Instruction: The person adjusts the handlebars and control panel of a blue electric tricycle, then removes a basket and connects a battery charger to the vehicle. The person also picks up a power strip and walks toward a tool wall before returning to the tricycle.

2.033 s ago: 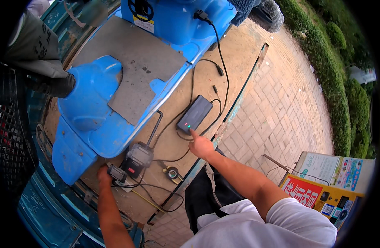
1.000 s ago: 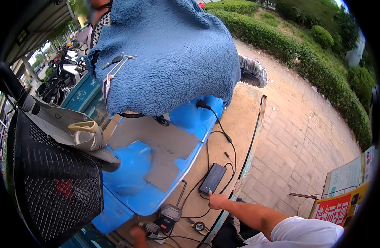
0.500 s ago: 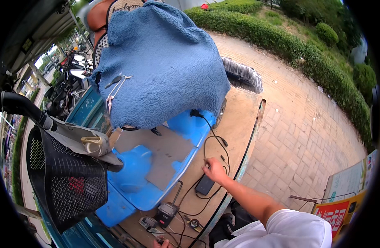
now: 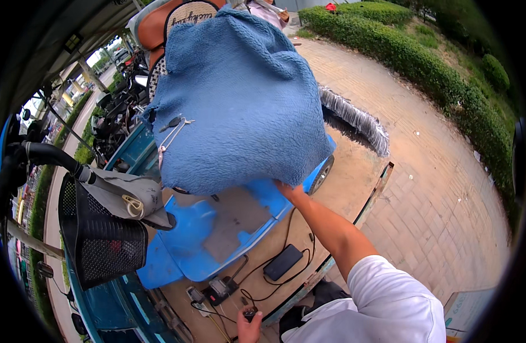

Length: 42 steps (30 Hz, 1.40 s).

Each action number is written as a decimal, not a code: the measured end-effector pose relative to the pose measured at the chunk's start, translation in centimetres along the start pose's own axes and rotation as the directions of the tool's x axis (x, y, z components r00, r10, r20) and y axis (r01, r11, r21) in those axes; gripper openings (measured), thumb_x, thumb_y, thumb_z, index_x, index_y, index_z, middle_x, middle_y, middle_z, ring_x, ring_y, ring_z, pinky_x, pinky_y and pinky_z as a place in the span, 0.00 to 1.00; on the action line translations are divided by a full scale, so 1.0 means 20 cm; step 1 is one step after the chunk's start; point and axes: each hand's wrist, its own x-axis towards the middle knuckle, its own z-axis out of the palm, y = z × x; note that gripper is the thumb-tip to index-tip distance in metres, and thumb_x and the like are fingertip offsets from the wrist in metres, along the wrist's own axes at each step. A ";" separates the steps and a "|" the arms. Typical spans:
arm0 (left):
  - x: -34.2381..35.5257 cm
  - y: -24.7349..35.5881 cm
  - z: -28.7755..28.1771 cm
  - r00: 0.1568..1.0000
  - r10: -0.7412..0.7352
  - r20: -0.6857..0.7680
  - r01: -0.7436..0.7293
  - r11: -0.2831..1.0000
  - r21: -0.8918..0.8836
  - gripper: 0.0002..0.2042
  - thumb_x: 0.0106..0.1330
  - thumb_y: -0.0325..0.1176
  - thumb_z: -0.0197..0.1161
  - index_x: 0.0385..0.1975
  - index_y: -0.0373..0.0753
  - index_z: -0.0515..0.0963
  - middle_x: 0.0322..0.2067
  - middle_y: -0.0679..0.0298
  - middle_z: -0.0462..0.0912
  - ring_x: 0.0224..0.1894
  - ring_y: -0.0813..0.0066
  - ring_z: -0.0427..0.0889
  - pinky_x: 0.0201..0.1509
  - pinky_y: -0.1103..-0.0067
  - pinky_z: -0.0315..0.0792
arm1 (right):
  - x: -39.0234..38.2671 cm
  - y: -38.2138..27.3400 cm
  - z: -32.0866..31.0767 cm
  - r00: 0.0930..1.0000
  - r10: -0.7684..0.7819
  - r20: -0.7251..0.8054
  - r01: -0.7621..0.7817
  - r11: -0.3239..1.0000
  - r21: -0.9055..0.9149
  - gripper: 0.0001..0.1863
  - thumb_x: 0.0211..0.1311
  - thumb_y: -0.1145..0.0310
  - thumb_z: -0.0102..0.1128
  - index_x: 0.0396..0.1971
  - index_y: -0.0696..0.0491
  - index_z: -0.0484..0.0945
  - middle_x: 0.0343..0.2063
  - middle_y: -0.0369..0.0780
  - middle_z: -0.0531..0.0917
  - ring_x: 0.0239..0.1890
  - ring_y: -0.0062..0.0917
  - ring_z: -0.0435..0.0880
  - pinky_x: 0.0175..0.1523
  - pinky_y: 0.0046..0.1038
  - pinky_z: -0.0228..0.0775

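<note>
My right hand (image 4: 289,190) reaches to the blue side of a small electric vehicle (image 4: 186,220), right under the lower edge of a blue fleece cloth (image 4: 240,108). Its fingers are hidden there, where a black plug showed earlier. A black cable (image 4: 290,226) runs down from that hand. Below it a black charger box (image 4: 283,262) lies on a wooden board (image 4: 349,166) with cable looped around it. Low in the picture, my left hand (image 4: 250,328) is closed on a small dark object whose kind I cannot make out. Close by sits a boxy dark device (image 4: 220,290).
A black mesh basket (image 4: 106,234) with a grey cover (image 4: 131,197) hangs at the left. Keys (image 4: 174,122) lie on the cloth. A grey mop head (image 4: 357,120) rests at the board's far end. Paving and a hedge (image 4: 400,63) run along the right; another person (image 4: 269,14) stands far back.
My right hand has moved up and away from the charger to the vehicle's side under the cloth. My left hand has come further into view, holding a small dark object. A person has appeared behind.
</note>
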 end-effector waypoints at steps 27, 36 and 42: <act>-0.05 -0.26 -0.04 0.984 -0.122 -0.132 0.083 0.960 -0.269 0.18 0.55 0.25 0.64 0.45 0.35 0.68 0.26 0.67 0.71 0.20 0.84 0.66 0.21 0.86 0.60 | -0.02 0.10 0.01 0.866 -0.477 -0.147 0.317 0.753 -0.577 0.11 0.50 0.58 0.63 0.33 0.45 0.81 0.30 0.40 0.79 0.32 0.38 0.78 0.33 0.38 0.69; 0.27 0.11 0.18 0.984 0.134 0.117 -0.147 0.982 0.117 0.18 0.52 0.36 0.68 0.39 0.34 0.72 0.28 0.65 0.75 0.29 0.79 0.72 0.34 0.80 0.69 | 0.02 -0.02 -0.08 0.989 -0.129 -0.072 0.129 0.992 -0.007 0.14 0.44 0.62 0.68 0.33 0.51 0.81 0.32 0.42 0.82 0.37 0.38 0.80 0.39 0.36 0.70; 0.92 0.68 0.74 0.808 0.532 0.252 -0.581 0.653 0.486 0.16 0.50 0.32 0.66 0.37 0.35 0.71 0.29 0.54 0.78 0.30 0.57 0.77 0.35 0.69 0.71 | -0.06 0.15 -0.13 0.980 0.054 0.192 -0.081 0.987 0.137 0.14 0.47 0.68 0.64 0.36 0.53 0.79 0.34 0.44 0.81 0.38 0.35 0.79 0.42 0.33 0.69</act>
